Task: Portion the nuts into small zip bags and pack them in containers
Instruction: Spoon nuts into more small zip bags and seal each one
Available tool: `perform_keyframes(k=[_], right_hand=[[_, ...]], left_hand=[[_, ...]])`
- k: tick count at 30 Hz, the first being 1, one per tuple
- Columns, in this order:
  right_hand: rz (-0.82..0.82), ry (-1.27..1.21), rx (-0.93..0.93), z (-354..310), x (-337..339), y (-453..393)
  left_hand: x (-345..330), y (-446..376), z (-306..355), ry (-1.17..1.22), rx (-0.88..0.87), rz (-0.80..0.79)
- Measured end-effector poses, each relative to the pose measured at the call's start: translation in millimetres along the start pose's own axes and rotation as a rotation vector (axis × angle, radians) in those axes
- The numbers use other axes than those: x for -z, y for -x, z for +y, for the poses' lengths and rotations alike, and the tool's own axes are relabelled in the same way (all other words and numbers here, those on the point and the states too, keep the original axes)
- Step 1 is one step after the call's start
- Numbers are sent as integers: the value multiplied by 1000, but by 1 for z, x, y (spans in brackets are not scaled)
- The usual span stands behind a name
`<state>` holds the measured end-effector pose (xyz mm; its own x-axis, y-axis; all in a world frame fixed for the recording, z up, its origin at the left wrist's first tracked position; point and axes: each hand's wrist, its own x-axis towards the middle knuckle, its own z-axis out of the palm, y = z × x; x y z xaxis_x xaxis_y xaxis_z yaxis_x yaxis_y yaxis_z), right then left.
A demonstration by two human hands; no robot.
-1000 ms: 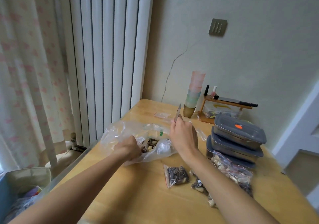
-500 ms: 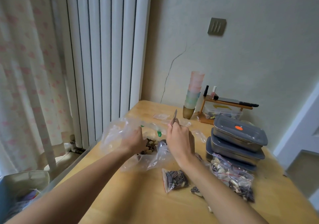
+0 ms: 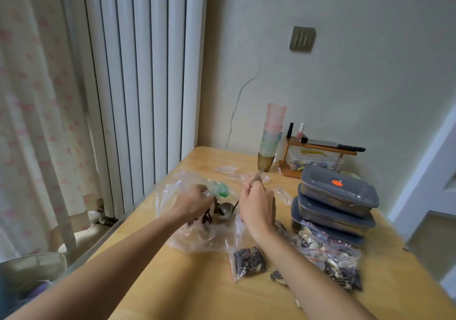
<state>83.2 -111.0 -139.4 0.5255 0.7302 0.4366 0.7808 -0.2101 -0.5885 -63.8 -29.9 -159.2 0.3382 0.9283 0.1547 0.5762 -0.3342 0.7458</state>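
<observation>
Wooden table [image 3: 204, 292], pale and smooth, bears everything. Beyond the right hand [image 3: 257, 207], a stack of three grey lidded containers [image 3: 338, 203], rounded rectangles, the top lid with an orange dot. Under and around the left hand [image 3: 195, 202], a large clear plastic bag [image 3: 199, 235], thin, crinkled, slumped open, with dark and pale nuts [image 3: 206, 217] heaped inside.

Right hand curls around the handle of a metal spoon [image 3: 225, 210]; the bowl sits in the bag's mouth, just beside the left hand. Left hand bunches the bag film, fingers closed on it.

Near the right forearm: filled small zip bags [image 3: 248, 263], clear with red seal strips, lumpy, several in a loose pile by the containers. Past both hands, flat empty zip bags [image 3: 225, 169].

Risk, as judged: the film is slack, so the mouth could fold over the spoon and nuts scatter on the table. A heaped spoon may also tip in transit to a small bag.
</observation>
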Motion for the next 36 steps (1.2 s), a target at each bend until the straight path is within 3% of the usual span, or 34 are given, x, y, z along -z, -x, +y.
perform_keyframes(k=[5,11,15,24,27,31,36], right_hand=[[-62,-120,-214,8,3,-6],[-103,-191,-303,16,2,-12],[-119,-228,-313,18,1,-13],[-44,-314,-262,-2,24,-21],[-30,-319,-256,-8,28,-25],[-18,-354,-240,-15,32,-26],[-12,-363,-183,-24,37,-23]], left_hand=[[11,11,20,89,-175,-282],[15,-5,-22,-241,124,89],[10,-7,-41,-286,188,53],[10,12,-26,-132,-6,211],[10,16,-25,-65,92,287],[6,19,-24,23,208,184],[-1,26,-22,126,138,102]])
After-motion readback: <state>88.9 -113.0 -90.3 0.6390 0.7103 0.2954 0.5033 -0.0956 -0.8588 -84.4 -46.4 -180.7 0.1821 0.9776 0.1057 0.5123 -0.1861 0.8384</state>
